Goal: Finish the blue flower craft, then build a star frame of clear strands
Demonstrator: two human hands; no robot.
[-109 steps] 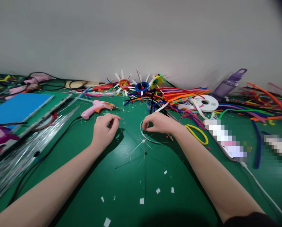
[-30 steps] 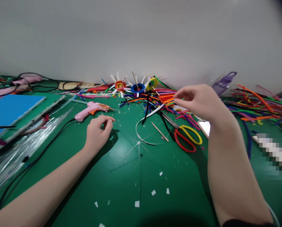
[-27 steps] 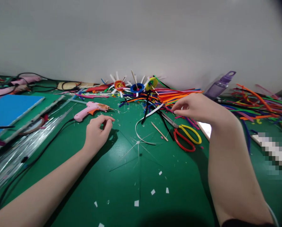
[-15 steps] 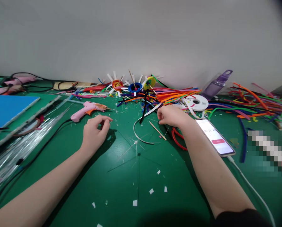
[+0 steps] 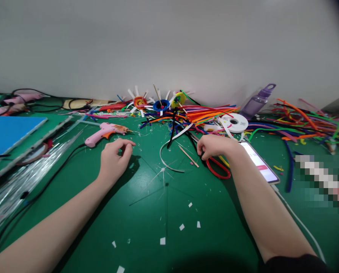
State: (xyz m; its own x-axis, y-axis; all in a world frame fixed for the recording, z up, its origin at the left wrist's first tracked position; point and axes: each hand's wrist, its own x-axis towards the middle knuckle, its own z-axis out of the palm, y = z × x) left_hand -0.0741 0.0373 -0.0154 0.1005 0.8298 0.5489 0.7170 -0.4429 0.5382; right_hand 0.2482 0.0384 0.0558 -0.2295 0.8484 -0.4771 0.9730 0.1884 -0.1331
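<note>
My left hand (image 5: 116, 157) hovers over the green table, fingers curled and thumb apart from them, holding nothing, just in front of a pink glue gun (image 5: 106, 132). My right hand (image 5: 212, 147) is closed in a pinch at the red-handled scissors (image 5: 222, 170); what its fingertips hold is hidden. Left of it are a small wooden stick (image 5: 189, 156) and a curved white strip (image 5: 162, 155). Between my hands a thin clear spiky piece (image 5: 163, 170) stands over its shadow.
Pipe cleaners (image 5: 212, 113), a white ribbon spool (image 5: 234, 123), a purple bottle (image 5: 256, 104) and flower-like pieces (image 5: 161, 105) line the wall. A phone (image 5: 260, 165) lies beside my right forearm. White paper scraps (image 5: 182, 227) lie in front; a blue board (image 5: 14, 131) is left.
My right hand has moved slightly right and toward me, to the scissors, and more of their red handle shows. My left hand has hardly moved.
</note>
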